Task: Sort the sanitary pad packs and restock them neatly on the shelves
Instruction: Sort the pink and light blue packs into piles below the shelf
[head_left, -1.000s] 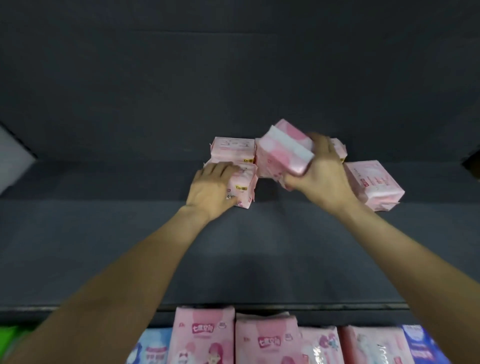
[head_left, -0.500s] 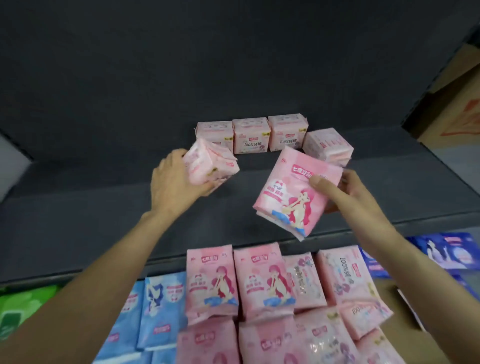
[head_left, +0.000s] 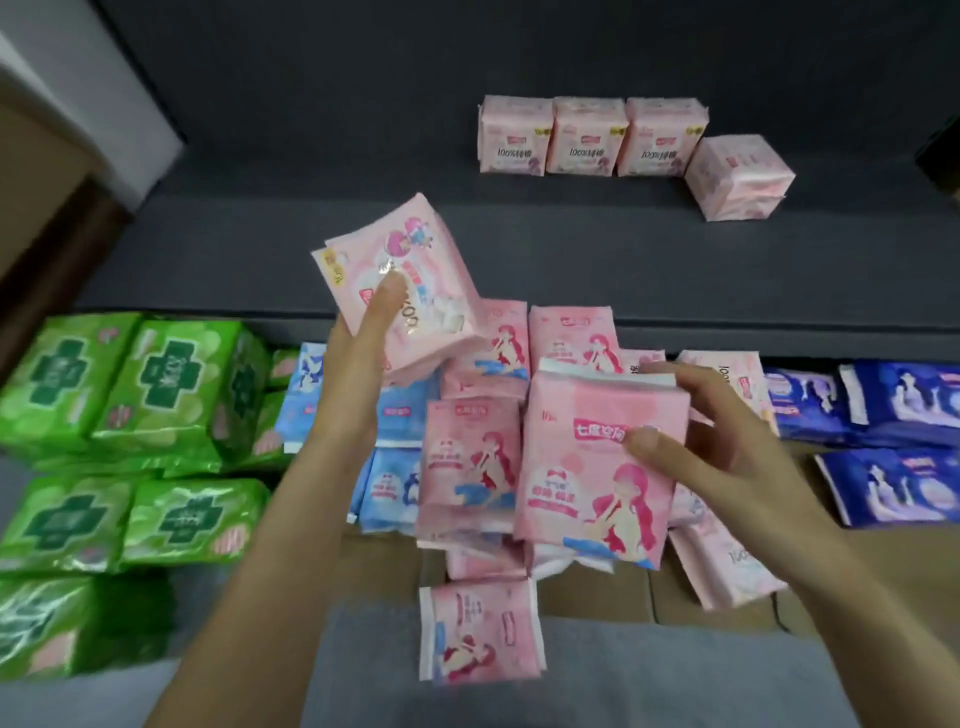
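My left hand (head_left: 358, 343) holds a small square pink pack (head_left: 410, 270), tilted, above the front edge of the dark grey shelf (head_left: 260, 249). My right hand (head_left: 711, 431) grips a flat pink pack with a pink-haired girl print (head_left: 587, 478), thumb on its face, over the pile below. At the back of the shelf stand three small pink packs in a row (head_left: 589, 136), with another pink pack (head_left: 737, 175) lying tilted at their right end.
Below the shelf lie sorted packs: green packs (head_left: 130, 415) on the left, light blue packs (head_left: 395, 467) beside them, several pink packs (head_left: 472, 447) in the middle, dark blue packs (head_left: 883, 426) on the right. One pink pack (head_left: 480, 629) lies nearest me. A white wall edge (head_left: 78, 88) stands upper left.
Both hands drew back from the back of the shelf toward me, each carrying a pink pack. The view tilted down, so the packs below the shelf now show.
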